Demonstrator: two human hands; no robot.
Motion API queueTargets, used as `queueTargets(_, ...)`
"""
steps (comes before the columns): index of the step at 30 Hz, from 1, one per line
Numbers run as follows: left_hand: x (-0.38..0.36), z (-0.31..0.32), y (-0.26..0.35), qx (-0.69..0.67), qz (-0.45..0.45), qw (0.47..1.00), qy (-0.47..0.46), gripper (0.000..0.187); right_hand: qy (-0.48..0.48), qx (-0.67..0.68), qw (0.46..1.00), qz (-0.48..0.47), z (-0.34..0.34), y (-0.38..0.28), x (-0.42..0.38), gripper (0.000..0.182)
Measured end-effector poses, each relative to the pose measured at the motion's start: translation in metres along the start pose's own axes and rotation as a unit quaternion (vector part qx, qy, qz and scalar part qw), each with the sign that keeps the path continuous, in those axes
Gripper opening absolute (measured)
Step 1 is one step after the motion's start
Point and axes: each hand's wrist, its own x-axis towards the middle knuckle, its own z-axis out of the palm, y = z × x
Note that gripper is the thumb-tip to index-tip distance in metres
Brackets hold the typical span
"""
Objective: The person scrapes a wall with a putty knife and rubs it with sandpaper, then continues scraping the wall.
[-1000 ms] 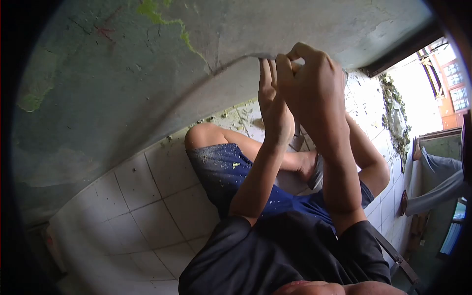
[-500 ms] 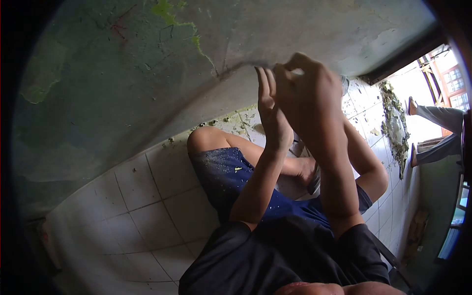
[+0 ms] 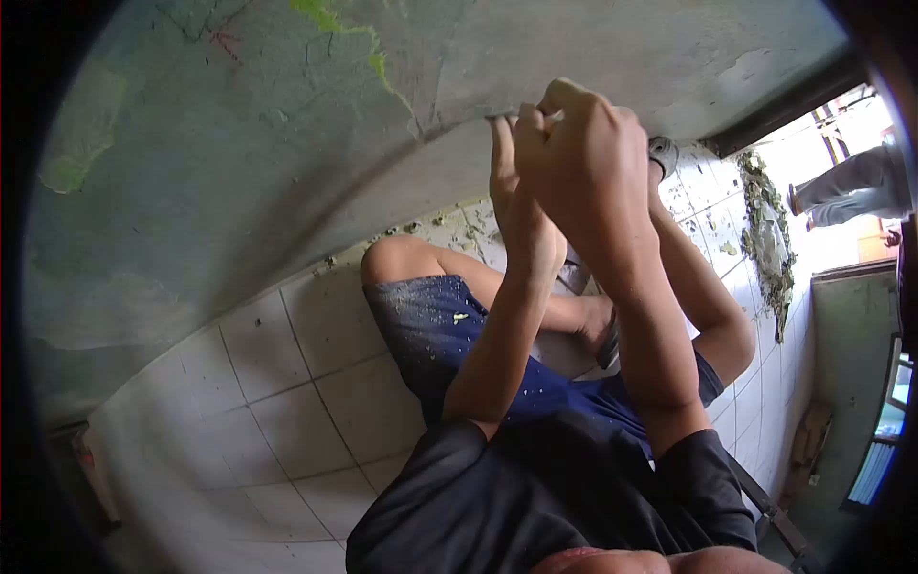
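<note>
Both your hands are up at the wall (image 3: 239, 172), right where a raised edge of peeling paint (image 3: 449, 120) runs across it from the left and ends at your fingertips. Your right hand (image 3: 583, 163) is curled shut with its fingers bunched together at that edge, though I cannot tell whether they grip a tool or only the paint itself; the knuckles hide it. Your left hand (image 3: 516, 206) stands just behind, fingers straight and together, tips touching the same edge. The edge's long axis runs leftward and slightly down from the fingers. You sit on the tiled floor (image 3: 287, 383), knees bent, with paint flakes (image 3: 770, 239) strewn along the far right. Another person's legs (image 3: 846, 191) show at the bright doorway, cut off by the frame.
</note>
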Motion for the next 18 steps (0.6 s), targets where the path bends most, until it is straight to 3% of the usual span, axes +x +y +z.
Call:
queueTargets(3, 0.007, 0.016, 0.011, -0.014, 0.012, 1.000, -0.002, 0.053, 0.018, -0.023, 0.999, -0.025, 0.003, 0.003, 0.004, 0.022)
queueTargets(4, 0.010, 0.008, 0.011, -0.002, 0.006, 0.998, -0.062, 0.056, 0.026, -0.017, 0.999, -0.020, 0.005, 0.004, 0.006, 0.022)
queueTargets(5, 0.005, -0.001, 0.001, -0.002, 0.000, 0.998, -0.058, 0.056, 0.031, -0.010, 0.999, -0.006, 0.008, 0.008, 0.001, 0.023)
queueTargets(7, 0.009, -0.017, -0.014, 0.093, -0.043, 0.994, -0.039, 0.056, 0.013, -0.005, 1.000, -0.019, 0.018, 0.021, 0.001, 0.022)
queueTargets(9, 0.006, -0.023, -0.020, 0.100, -0.026, 0.994, -0.037, 0.057, -0.053, -0.039, 0.997, 0.032, 0.014, 0.027, -0.006, 0.024)
queueTargets(11, 0.010, -0.024, -0.021, 0.027, -0.071, 0.993, 0.088, 0.053, -0.035, -0.027, 0.999, -0.005, 0.021, 0.048, -0.020, 0.023)
queueTargets(13, 0.013, -0.023, -0.021, -0.020, -0.049, 0.989, 0.136, 0.050, -0.049, -0.004, 0.997, 0.054, 0.024, 0.063, -0.037, 0.026)
queueTargets(15, 0.019, -0.030, -0.018, 0.163, -0.121, 0.967, 0.155, 0.044, -0.049, 0.012, 0.997, 0.066, 0.037, 0.082, -0.058, 0.028)
queueTargets(18, 0.028, -0.046, -0.034, 0.268, -0.096, 0.950, 0.130, 0.028, -0.085, 0.038, 0.992, 0.080, 0.054, 0.104, -0.085, 0.029)
